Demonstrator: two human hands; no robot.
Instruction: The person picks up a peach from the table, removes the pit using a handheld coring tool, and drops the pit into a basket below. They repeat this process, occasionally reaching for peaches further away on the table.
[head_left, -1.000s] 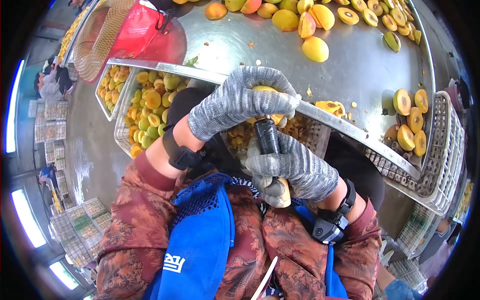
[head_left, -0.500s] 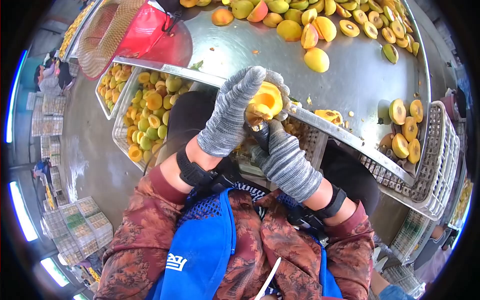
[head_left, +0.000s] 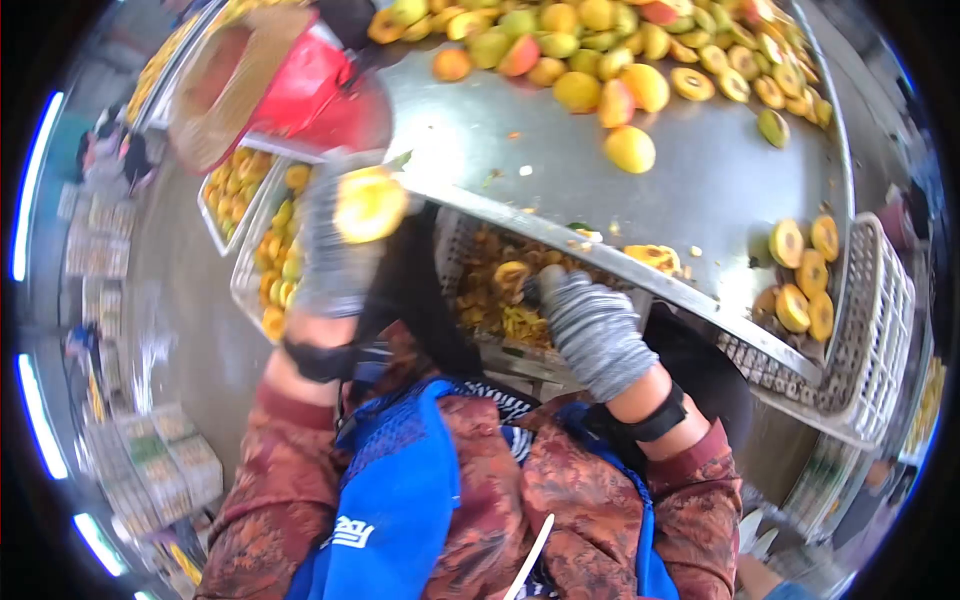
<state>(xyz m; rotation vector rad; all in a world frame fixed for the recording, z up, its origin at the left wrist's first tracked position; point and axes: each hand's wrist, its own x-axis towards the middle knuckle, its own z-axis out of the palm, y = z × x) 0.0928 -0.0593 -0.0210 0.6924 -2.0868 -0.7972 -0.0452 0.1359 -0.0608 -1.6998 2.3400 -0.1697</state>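
Note:
My left hand [head_left: 338, 235], in a grey knit glove and blurred by motion, holds a pitted yellow fruit half [head_left: 369, 204] beside the crate of fruit [head_left: 245, 268] at the left. My right hand [head_left: 590, 325], gloved the same way, is closed round a dark-handled tool [head_left: 531, 292] below the front edge of the metal table [head_left: 470, 205]. A brownish piece of fruit [head_left: 512, 276] is at the tool's tip, above a crate of scraps [head_left: 515, 325].
Whole and halved fruit [head_left: 600, 60] is heaped at the table's back. Several halves [head_left: 792, 308] lie at its right corner. A straw hat [head_left: 215, 90] and red bag [head_left: 305, 88] are at the left. A white crate [head_left: 880, 330] stands at the right.
My hands have moved apart. My left hand has gone left with the fruit half, away from the tool. My right hand has shifted slightly downward, with the brownish piece now at the tool's tip.

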